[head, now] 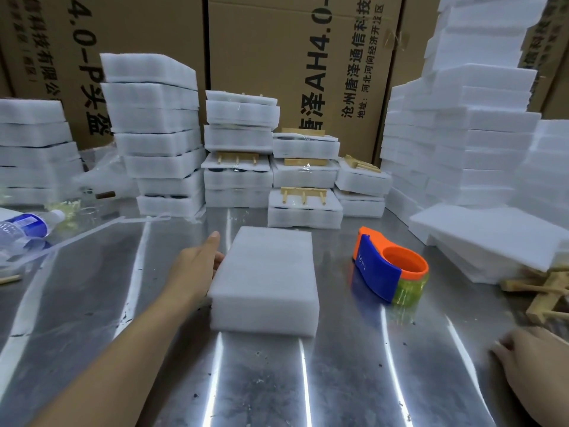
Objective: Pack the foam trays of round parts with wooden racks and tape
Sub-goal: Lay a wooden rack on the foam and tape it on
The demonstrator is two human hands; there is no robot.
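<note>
Shiny steel worktop (261, 380) fills the foreground, streaked with reflections. At the lower right corner the right hand (529, 365) rests on it, partly cut off by the frame; its grip is slack, fingers loosely curled and holding nothing. The left hand (197, 266) reaches in from the lower left, thumb up. Its grip looks open, fingers laid flat against the left side of the foam tray (264, 282), though the fingertips are partly hidden behind the foam. That tray lies flat in the middle of the worktop, closed, so its contents cannot be seen.

Right of it, apart, sits an orange and blue tape dispenser (391, 269) with a yellowish roll. Loose wooden racks (548, 297) lie at the right edge, just beside a low pile of foam sheets (492, 235). On the left lies a water bottle (24, 226) on its side.

Farther back stand packed trays (304, 208), several with 1 wooden rack on top, flanked by taller foam stacks (154, 134). Printed cardboard boxes (292, 57) close the background.
</note>
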